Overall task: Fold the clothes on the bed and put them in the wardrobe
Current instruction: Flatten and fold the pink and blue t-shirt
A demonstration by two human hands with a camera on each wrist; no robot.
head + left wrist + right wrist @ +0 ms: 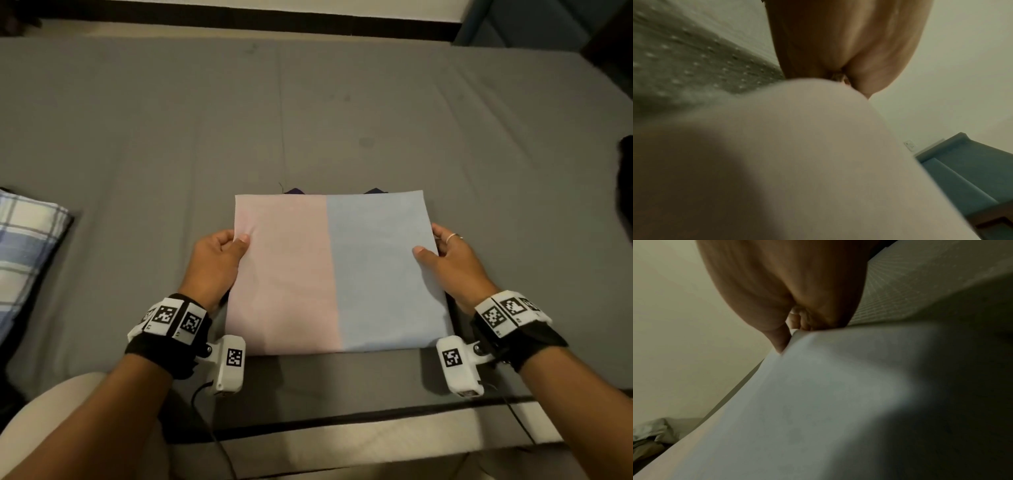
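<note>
A folded garment (334, 274), pink on its left half and light blue on its right, lies squared up near the front edge of the grey bed (171, 137). My left hand (222, 255) grips its left edge, thumb on top and fingers curled underneath. My right hand (442, 250) grips the right edge the same way. Dark purple cloth peeks out behind the far edge. In the left wrist view the pink cloth (797, 146) fills the frame below my left hand (849, 56). In the right wrist view the blue cloth (818, 394) sits under my right hand (789, 305).
A blue and white checked pillow (24, 253) lies at the bed's left edge. A teal upholstered piece (534, 24) stands at the back right corner. A dark object (625, 181) shows at the right edge. Crumpled pale cloth (653, 431) appears in the right wrist view.
</note>
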